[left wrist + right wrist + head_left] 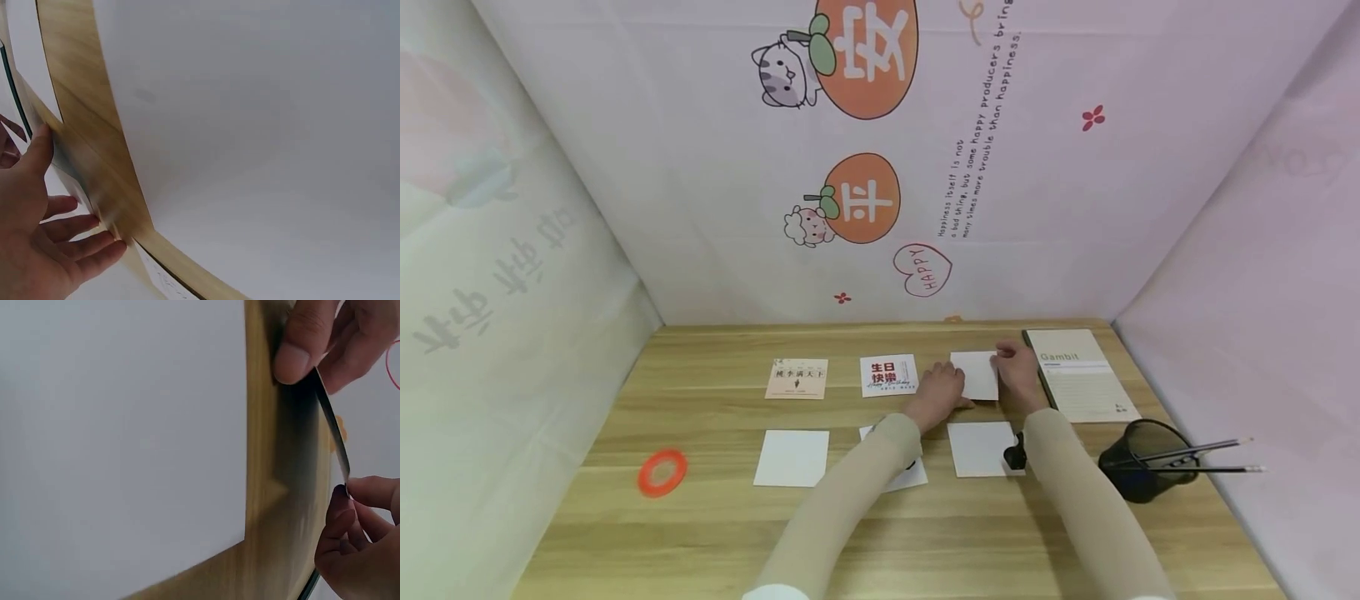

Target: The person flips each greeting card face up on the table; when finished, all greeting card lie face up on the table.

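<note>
A square white card (977,372) is between both hands at the back of the table, its near edge slightly raised. In the head view my left hand (936,392) is at its left side, with the thumb by the near left corner. The right wrist view shows the card edge-on, the left thumb (292,362) under it and fingers above. My right hand (1017,367) pinches the card's right edge, seen also in the right wrist view, where the right hand (362,537) is at lower right. The left wrist view shows the left hand (37,231) with fingers nearly straight.
Two printed cards lie to the left, one cream (796,385) and one with red characters (889,375). Nearer are white cards (792,457), one partly under the left forearm. A Gambit notebook (1082,375), a black pencil holder (1138,479) and an orange-red ring (646,475) flank them.
</note>
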A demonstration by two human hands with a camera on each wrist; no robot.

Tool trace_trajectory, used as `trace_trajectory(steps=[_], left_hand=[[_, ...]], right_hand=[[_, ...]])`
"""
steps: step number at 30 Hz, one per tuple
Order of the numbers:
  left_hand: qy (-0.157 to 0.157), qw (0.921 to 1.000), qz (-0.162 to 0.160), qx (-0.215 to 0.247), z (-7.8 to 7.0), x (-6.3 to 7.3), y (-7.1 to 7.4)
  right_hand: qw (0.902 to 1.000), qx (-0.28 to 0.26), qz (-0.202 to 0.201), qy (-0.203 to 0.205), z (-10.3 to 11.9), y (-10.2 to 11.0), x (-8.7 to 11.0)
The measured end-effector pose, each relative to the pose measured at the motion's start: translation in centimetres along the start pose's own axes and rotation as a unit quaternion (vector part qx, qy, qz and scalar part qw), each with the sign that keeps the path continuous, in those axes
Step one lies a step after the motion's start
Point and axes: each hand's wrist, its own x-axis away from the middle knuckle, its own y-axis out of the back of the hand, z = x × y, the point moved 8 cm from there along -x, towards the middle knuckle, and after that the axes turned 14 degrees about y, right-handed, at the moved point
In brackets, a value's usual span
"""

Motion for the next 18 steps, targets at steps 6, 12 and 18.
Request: trace_trajectory(steps=[6,12,18], left_hand=[[-0.039,0.9988,0.002,0.031,0.0,0.2,0.3],[-0.075,0.9952,-0.032,0.054,0.2,0.8,1.5],[-0.088,0.9942,-0.054,0.030,0.7,1.3,2.0]], right_hand=[[0.9966,-0.065,0.006,-0.050,-0.6,0.2,0.7],[0.9813,-0.152,-0.035,-0.113,-1.9,0.2,1.8],[0.9656,-0.204,-0.066,-0.147,-2.2,0.2,2.8]])
